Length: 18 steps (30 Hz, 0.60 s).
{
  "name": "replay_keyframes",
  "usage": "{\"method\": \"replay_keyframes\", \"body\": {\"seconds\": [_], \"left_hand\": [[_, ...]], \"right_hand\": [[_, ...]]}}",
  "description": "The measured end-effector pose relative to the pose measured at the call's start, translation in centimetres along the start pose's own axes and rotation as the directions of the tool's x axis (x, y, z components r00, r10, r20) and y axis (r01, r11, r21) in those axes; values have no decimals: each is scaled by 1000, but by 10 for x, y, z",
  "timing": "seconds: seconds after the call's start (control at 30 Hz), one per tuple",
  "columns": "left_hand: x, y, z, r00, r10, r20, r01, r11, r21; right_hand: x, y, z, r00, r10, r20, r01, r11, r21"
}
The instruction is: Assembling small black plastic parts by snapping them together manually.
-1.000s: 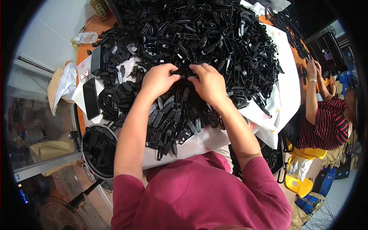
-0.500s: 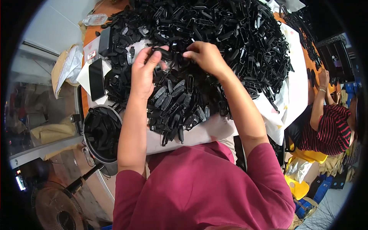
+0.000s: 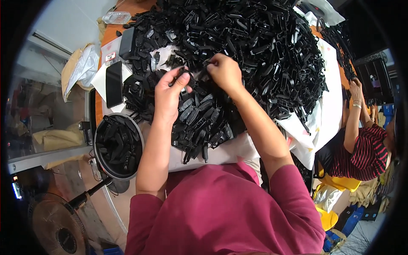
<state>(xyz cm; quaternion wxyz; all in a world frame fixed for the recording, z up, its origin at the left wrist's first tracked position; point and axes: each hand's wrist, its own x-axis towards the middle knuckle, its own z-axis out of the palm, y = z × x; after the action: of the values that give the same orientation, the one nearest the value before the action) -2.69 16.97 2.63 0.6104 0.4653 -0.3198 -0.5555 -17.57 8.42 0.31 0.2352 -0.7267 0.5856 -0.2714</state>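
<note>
A big heap of small, elongated black plastic parts [image 3: 272,55] covers the table in front of me. My left hand [image 3: 172,89] grips one dark plastic part [image 3: 186,73] between thumb and fingers, over the near left side of the heap. To its right, my right hand [image 3: 225,74] is closed in a pinch at the heap's edge; a dark piece seems to be at its fingertips, but I cannot make out what it is. Below both hands lies a looser group of greyer black parts [image 3: 199,112], close to the table's front edge.
A round bin [image 3: 141,148] of black parts stands at the table's left corner. Beside the heap lie a black phone [image 3: 114,85], a dark box [image 3: 127,43] and a clear bottle [image 3: 116,18]. A standing fan [image 3: 63,229] is lower left. Another person [image 3: 361,148] works at the right.
Both hands have come nearer each other; the right has closed into a pinch. The left still holds its part, now lower. The whole view has shifted slightly.
</note>
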Motion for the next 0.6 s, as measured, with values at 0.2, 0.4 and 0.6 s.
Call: {"method": "replay_keyframes", "body": {"seconds": [0.2,0.4,0.6], "left_hand": [[-14,5,5,943,-198,266,266,930,-253],[-23,12,18,971,-104,217,147,971,-191],[-29,21,30,971,-2,238,6,1000,-16]], "right_hand": [[-47,-37,-40,998,-66,-3,42,608,793],[-71,-33,-67,938,-342,-52,338,873,352],[-87,-35,-64,993,-100,-56,106,626,773]]}}
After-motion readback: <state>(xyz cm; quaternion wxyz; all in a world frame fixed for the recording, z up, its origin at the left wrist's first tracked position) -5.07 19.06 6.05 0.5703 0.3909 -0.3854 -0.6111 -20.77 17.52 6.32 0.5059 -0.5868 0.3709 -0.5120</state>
